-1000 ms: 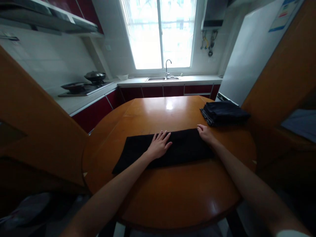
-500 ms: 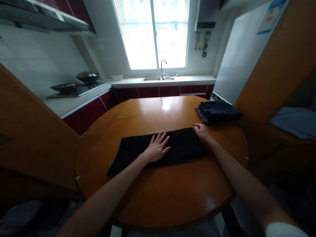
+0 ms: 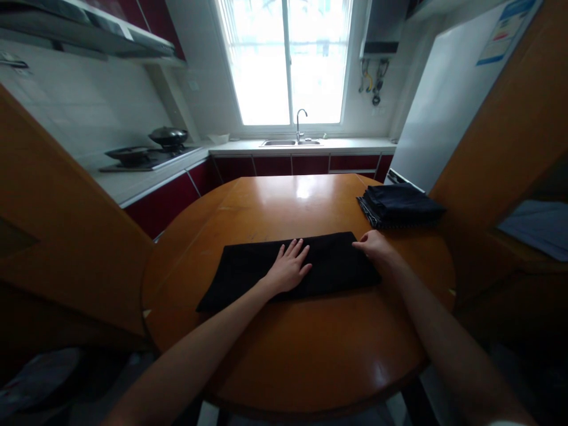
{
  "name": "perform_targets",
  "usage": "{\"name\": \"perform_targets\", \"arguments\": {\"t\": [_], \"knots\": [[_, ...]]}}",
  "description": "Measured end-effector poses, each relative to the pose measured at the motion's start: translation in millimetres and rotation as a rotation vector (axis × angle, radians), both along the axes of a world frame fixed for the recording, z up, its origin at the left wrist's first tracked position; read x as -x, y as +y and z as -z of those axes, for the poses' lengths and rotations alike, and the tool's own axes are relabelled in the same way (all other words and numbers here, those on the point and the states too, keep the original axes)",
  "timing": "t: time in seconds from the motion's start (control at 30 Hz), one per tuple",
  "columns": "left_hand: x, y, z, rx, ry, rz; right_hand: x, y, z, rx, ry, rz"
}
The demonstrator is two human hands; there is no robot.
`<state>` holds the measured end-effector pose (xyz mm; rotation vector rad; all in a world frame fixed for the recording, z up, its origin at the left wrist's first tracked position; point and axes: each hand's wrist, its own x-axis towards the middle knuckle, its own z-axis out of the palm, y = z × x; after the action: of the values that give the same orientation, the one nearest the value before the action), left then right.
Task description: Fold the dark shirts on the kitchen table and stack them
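Note:
A black folded garment (image 3: pixel 248 266), perhaps trousers, lies as a long flat strip across the wooden table (image 3: pixel 310 349). My left hand (image 3: pixel 288 269) rests palm down on its middle, fingers spread. At the garment's right end, my right hand (image 3: pixel 373 245) has its thumb and fingers pinched together on the edge near the far corner. How much cloth is between those fingertips is hard to see. Beyond that hand, at the table's right side, sits a stack of folded dark clothes (image 3: pixel 399 204).
A white counter with a sink (image 3: pixel 284 142) and tap runs under the window. To the left, pans (image 3: pixel 168 136) stand on a gas hob. A white fridge (image 3: pixel 437 100) and wooden door panels flank the table.
My right hand has shifted from just beside the garment's far right corner onto its right edge, fingers pinching. My left hand stays flat on the cloth. The view has turned slightly left.

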<state>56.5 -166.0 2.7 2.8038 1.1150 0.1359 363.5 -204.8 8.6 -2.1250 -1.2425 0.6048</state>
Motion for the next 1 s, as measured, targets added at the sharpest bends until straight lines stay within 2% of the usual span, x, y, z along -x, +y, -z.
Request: {"name": "perform_targets", "arguments": {"t": [0.37,0.5,0.7,0.9,1.0], "knots": [[-2,0,1.4,-0.014,-0.009,-0.022,1,-11,-18.3,0.145,0.305,-0.081],[-4,0,5.9,-0.064,-0.015,-0.067,-1,-13,-17.8,0.147,0.549,-0.176],[-4,-3,8.9,-0.126,0.005,-0.093,3,-15,-23.2,0.119,0.912,-0.198],[-6,-4,11.9,-0.102,-0.027,-0.101,17,-22,-41.0,0.023,0.905,-0.261],[-7,-4,13.3,-0.094,-0.052,-0.102,26,-21,-52.0,-0.007,0.841,-0.225]]}}
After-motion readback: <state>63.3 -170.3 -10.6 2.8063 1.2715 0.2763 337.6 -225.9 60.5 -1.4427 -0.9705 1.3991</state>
